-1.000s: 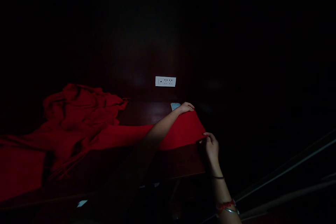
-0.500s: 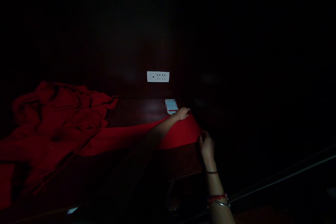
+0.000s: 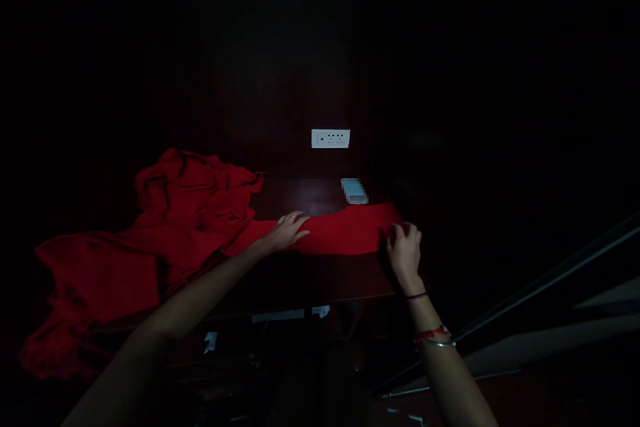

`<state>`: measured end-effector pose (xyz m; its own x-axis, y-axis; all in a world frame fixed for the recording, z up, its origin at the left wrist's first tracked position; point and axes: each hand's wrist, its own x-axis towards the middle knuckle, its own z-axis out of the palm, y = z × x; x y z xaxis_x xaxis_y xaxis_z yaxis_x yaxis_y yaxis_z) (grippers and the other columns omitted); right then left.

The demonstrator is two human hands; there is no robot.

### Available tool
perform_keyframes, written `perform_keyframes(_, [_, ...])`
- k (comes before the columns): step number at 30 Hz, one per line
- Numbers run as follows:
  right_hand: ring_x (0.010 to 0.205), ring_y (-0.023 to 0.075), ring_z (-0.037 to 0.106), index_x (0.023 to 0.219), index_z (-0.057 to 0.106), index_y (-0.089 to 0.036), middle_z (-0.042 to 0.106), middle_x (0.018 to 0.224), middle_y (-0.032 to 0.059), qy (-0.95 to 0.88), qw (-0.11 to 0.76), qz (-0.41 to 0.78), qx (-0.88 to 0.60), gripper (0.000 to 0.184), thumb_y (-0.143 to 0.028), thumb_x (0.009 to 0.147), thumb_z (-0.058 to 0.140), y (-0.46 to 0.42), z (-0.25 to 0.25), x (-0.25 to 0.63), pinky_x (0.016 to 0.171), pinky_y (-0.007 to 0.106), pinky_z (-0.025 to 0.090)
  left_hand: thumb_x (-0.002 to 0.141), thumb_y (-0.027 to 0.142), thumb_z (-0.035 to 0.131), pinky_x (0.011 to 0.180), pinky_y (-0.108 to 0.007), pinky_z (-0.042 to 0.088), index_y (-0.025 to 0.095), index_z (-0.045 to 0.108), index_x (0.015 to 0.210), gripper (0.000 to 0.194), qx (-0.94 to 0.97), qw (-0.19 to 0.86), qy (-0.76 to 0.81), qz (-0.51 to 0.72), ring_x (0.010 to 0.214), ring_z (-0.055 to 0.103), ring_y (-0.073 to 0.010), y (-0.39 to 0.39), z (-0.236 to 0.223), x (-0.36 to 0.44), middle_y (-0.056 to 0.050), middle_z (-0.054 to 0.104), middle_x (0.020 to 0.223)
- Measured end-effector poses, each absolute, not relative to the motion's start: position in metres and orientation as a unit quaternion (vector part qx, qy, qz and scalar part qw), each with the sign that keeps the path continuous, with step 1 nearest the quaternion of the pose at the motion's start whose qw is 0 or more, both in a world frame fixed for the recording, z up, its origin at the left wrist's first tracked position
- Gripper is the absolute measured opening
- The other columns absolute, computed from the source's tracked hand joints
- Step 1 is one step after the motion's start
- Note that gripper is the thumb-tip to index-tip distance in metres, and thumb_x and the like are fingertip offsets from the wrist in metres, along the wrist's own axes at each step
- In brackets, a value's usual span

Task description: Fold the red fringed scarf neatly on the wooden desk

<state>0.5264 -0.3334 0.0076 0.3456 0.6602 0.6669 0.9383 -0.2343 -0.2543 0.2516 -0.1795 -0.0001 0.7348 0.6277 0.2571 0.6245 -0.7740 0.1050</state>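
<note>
A long red cloth (image 3: 345, 232) lies as a flat strip along the dark tabletop, running left into a crumpled heap (image 3: 195, 190) of the same red. My left hand (image 3: 287, 230) rests on the strip near the heap, its fingers spread and a ring on one of them. At the strip's right end is my right hand (image 3: 406, 250), fingers curled at the cloth's edge and gripping it. Its fingertips are partly in shadow.
A phone (image 3: 355, 191) with a lit screen lies behind the strip. A white socket plate (image 3: 331, 139) is on the dark wall. Small pale items show below the table (image 3: 345, 280) edge. A long pale-edged bar (image 3: 545, 287) slants at the right.
My left hand has moved left along the strip, away from the phone, and its fingers have spread. My right hand stays at the right end of the cloth. The view has shifted left.
</note>
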Motion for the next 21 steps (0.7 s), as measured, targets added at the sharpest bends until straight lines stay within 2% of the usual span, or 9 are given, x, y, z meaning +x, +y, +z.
perform_keyframes(3, [0.095,0.0218,0.047,0.099,0.059,-0.017,0.052,0.102,0.0118,-0.709,0.286,-0.138,-0.629,0.027,-0.024,0.082,0.038,-0.325,0.015,0.482,0.081,0.035,0.040,0.085,0.045,0.032,0.095,-0.035,0.029,0.018,0.034,0.124,0.048,0.937,0.002,0.324,0.133,0.117,0.033,-0.0198,-0.196,0.003,0.209,-0.011,0.036,0.126])
perform_keyframes(6, [0.098,0.0191,0.048,0.104,0.056,-0.019,0.054,0.105,0.0081,-0.817,0.211,-0.076,-0.531,0.028,-0.026,0.084,0.039,-0.314,0.008,0.456,0.084,0.033,0.039,0.082,0.047,0.037,0.094,-0.037,0.029,0.022,0.032,0.127,0.052,0.945,-0.027,0.313,0.087,0.115,0.035,-0.0216,-0.211,0.007,0.174,-0.009,0.037,0.127])
perform_keyframes(8, [0.098,0.0189,0.049,0.105,0.055,-0.018,0.055,0.104,0.0091,-0.837,0.173,-0.064,-0.515,0.029,-0.027,0.084,0.039,-0.309,0.001,0.453,0.084,0.033,0.039,0.081,0.041,0.041,0.093,-0.038,0.028,0.020,0.032,0.127,0.051,0.939,-0.066,0.332,0.064,0.114,0.036,-0.0233,-0.216,0.009,0.155,-0.010,0.039,0.125])
perform_keyframes(10, [0.095,0.0182,0.051,0.103,0.056,-0.016,0.057,0.101,0.0102,-0.844,0.155,-0.059,-0.511,0.028,-0.024,0.085,0.037,-0.306,-0.002,0.457,0.082,0.031,0.040,0.082,0.026,0.040,0.092,-0.037,0.029,0.017,0.034,0.127,0.046,0.926,-0.099,0.361,0.049,0.110,0.040,-0.0227,-0.215,0.013,0.140,-0.012,0.044,0.120])
perform_keyframes(12, [0.090,0.0170,0.054,0.099,0.058,-0.015,0.060,0.096,0.0102,-0.846,0.151,-0.045,-0.510,0.026,-0.020,0.085,0.036,-0.303,0.001,0.464,0.078,0.028,0.041,0.078,0.013,0.036,0.091,-0.034,0.029,0.017,0.035,0.127,0.049,0.919,-0.119,0.376,0.031,0.106,0.043,-0.0209,-0.209,0.021,0.128,-0.012,0.048,0.115])
perform_keyframes(14, [0.085,0.0157,0.056,0.096,0.058,-0.015,0.061,0.092,0.0094,-0.838,0.160,-0.023,-0.522,0.025,-0.015,0.084,0.036,-0.299,0.008,0.473,0.075,0.025,0.041,0.074,0.007,0.034,0.092,-0.033,0.027,0.021,0.034,0.127,0.055,0.919,-0.134,0.371,0.012,0.106,0.043,-0.0195,-0.200,0.033,0.119,-0.009,0.049,0.115])
perform_keyframes(17, [0.082,0.0151,0.057,0.095,0.056,-0.014,0.062,0.090,0.0087,-0.806,0.196,0.004,-0.559,0.024,-0.013,0.082,0.036,-0.292,0.016,0.487,0.072,0.023,0.040,0.075,0.007,0.033,0.095,-0.033,0.022,0.026,0.032,0.128,0.056,0.900,-0.170,0.401,0.006,0.112,0.039,-0.0189,-0.185,0.057,0.105,-0.007,0.046,0.120])
perform_keyframes(21, [0.076,0.0151,0.058,0.097,0.052,-0.013,0.063,0.086,0.0085,-0.752,0.254,0.030,-0.607,0.022,-0.014,0.081,0.038,-0.283,0.013,0.506,0.067,0.023,0.040,0.078,0.013,0.034,0.091,-0.035,0.024,0.019,0.034,0.127,0.050,0.826,-0.223,0.518,0.023,0.108,0.042,-0.0229,-0.169,0.088,0.077,-0.012,0.048,0.118])
